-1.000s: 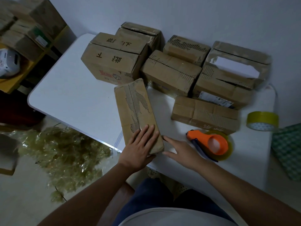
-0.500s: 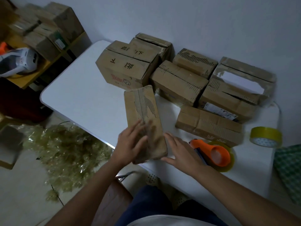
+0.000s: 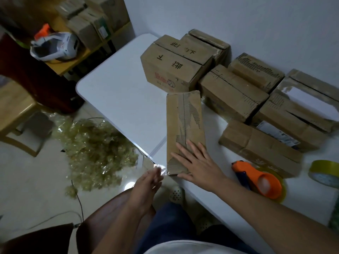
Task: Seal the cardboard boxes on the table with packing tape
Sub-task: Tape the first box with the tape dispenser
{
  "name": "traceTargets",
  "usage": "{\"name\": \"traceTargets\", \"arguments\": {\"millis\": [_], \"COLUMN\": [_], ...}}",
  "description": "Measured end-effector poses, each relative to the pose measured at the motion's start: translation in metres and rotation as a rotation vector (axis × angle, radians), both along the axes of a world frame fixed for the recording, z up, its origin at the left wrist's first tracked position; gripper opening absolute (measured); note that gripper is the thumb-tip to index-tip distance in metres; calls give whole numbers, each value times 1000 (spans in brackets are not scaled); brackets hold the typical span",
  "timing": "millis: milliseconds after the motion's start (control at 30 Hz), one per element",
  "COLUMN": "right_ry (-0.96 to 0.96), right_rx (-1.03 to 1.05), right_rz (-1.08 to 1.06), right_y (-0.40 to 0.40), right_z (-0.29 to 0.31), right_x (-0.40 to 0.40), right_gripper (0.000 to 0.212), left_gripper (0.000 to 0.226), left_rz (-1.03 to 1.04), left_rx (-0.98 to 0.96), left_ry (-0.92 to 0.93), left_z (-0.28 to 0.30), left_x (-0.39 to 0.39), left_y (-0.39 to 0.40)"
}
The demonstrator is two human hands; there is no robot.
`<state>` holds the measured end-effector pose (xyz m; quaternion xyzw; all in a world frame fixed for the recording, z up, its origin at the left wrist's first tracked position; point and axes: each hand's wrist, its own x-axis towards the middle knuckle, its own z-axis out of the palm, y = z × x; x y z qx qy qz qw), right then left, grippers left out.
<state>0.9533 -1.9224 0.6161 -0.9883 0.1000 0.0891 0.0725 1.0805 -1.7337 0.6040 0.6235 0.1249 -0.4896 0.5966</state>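
The long cardboard box [image 3: 185, 131] lay at the white counter's [image 3: 124, 99] near edge, the right hand [image 3: 197, 163] pressing flat on its near end with fingers spread. The left hand [image 3: 148, 182] pinched a clear tape strip [image 3: 161, 170] at the box's near corner, while the orange tape dispenser [image 3: 260, 178] rested to the right.

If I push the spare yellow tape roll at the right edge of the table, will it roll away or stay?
The spare tape roll lies flat on its side on the table, so a push would probably slide it, not roll it. It sits close to the table's right end, so it might drop off. It looks rigid and light.
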Motion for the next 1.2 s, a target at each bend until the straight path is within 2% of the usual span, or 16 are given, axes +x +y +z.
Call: {"name": "traceTargets", "arguments": {"millis": [133, 200, 300, 733, 933, 1100, 1200], "right_ry": [0, -6, -3, -31, -41, -12, 3], "right_rx": [11, 5, -5, -13, -32, -27, -21], "right_rz": [-15, -22, -26, -28, -27, -28, -28], "right_y": [1, 2, 3, 2, 2, 2, 1], "right_z": [3, 3, 1, -5, -6, -5, -3], "right_x": [1, 1, 1, 1, 0, 1, 2], "right_gripper": [75, 74, 72, 72, 72, 73, 73], "left_gripper": [21, 10, 15, 14, 7, 26, 21], "left_rz": [83, 87, 108, 18, -196, -352, -481], "left_rx": [-34, -26, -9, -50, 75, 186, 253], "left_ry": [-151, -235, -307, -332, -560, -743, -836], "left_z": [-2, -6, -14, -27, -22, -28, -31], "left_x": [-5, -9, -12, -20, -21, -10, -4], "left_y": [-1, -2, -2, -21, -29, -36, -43]}}
